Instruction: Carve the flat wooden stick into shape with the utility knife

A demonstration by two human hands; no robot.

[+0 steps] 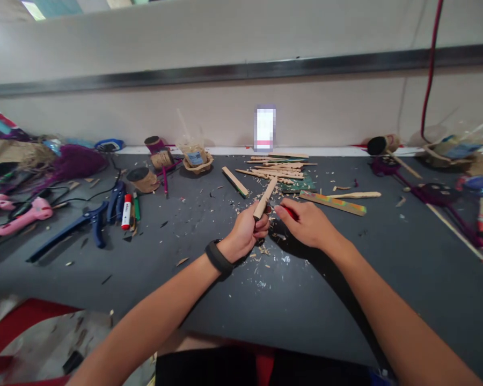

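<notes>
A pale, flat-sided wooden stick [266,197] stands tilted at the centre of the frame, its lower end held in the curled fingers of the left hand [246,229]. Just beside it, the right hand [309,222] has its fingers closed around a small red tool [291,213], mostly hidden. Pale wood shavings [264,250] lie below; slender carved wooden sticks [282,170] lie heaped at upper centre, and a pink glue gun [26,215] lies at far left.

2 bare forearms [165,300] — 1 broad black wristband [217,257] on the left — black clothing [209,367] below.
</notes>
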